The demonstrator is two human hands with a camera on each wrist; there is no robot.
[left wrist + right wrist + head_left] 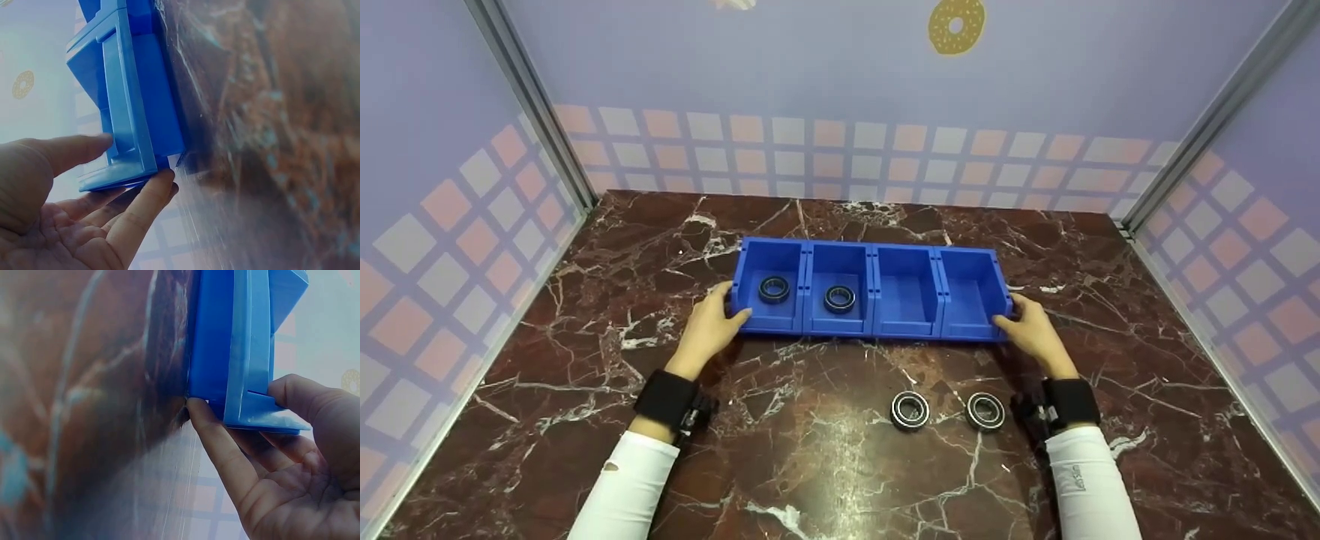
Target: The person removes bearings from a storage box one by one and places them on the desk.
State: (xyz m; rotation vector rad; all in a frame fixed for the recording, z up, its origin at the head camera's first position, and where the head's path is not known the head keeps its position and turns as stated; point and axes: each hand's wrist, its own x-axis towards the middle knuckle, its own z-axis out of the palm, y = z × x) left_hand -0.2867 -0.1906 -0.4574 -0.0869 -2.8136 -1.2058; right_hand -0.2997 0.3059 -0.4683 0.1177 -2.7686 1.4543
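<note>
A row of joined blue bins (840,328) sits on the marble-patterned table, its open fronts toward me. My left hand (709,324) grips the left end, thumb over the front corner and fingers along the outer side. At the opposite end, my right hand (1033,336) holds the bin wall the same way. Both wrist views show thumb and fingers on either side of the end walls. One bearing (784,290) lies in the leftmost bin, and another bearing (829,299) in the bin beside it. The two right-hand bins hold nothing.
Two bearings, a left one (896,412) and a right one (972,412), lie on the table (810,465) in front of the bins, near my right wrist. Patterned panels (840,75) enclose the table at the back and both sides.
</note>
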